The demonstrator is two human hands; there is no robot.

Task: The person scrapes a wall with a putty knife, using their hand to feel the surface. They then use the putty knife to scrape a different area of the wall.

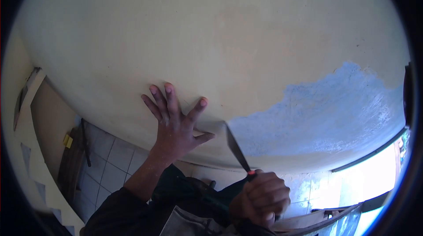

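Observation:
My left hand rests on the cream wall with its fingers spread wide, and it holds nothing. To its right, my right hand is wrapped around the dark handle of a putty knife, which has a red band where the blade begins. The blade points up and to the left. Its tip meets the wall, or nearly so, at the left end of a pale blue patch with a ragged edge, where the cream surface is gone. The palm of my right hand hides most of the handle.
White stepped boards run down the left side. Near them, dark wooden pieces and a small yellow object sit by the tiled floor. At lower right stands a wooden-edged structure before a bright opening.

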